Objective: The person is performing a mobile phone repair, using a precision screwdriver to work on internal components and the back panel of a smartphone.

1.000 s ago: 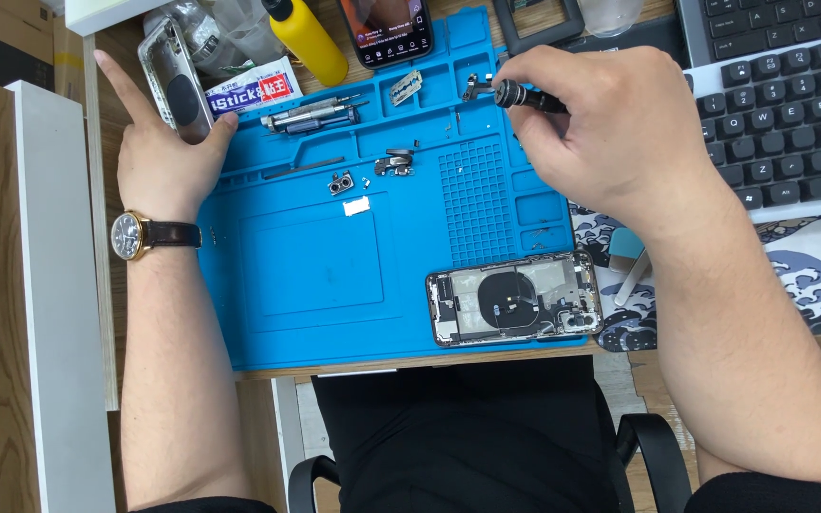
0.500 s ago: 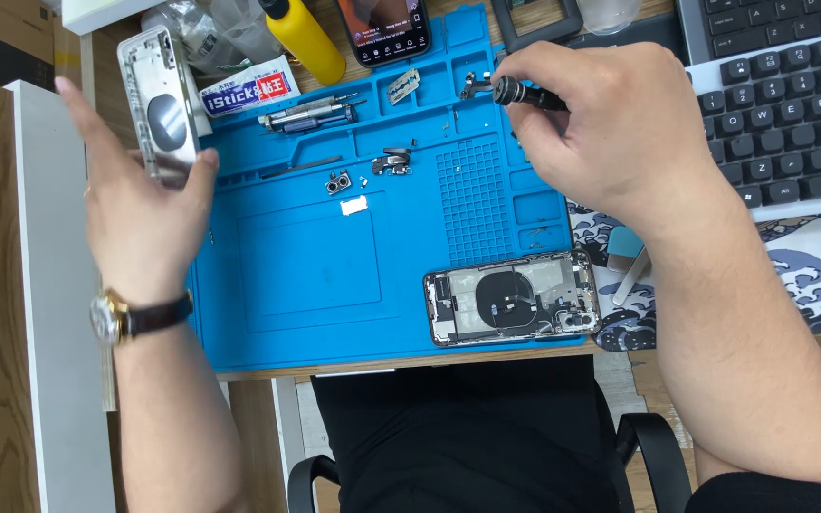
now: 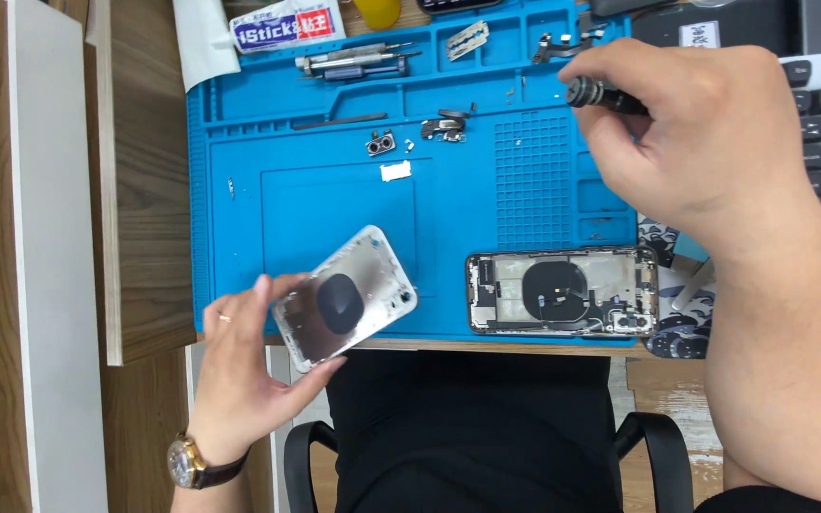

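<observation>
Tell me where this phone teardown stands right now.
Done: the opened phone lies on the blue mat with its insides bare; small removed parts sit higher on the mat. In hand: the left hand holds a silver back housing at the mat's near edge; the right hand grips a dark screwdriver. Left: both shells are unjoined.

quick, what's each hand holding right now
Left hand: closed on the silver phone housing, held at the mat's near edge.
Right hand: closed on the black screwdriver.
</observation>
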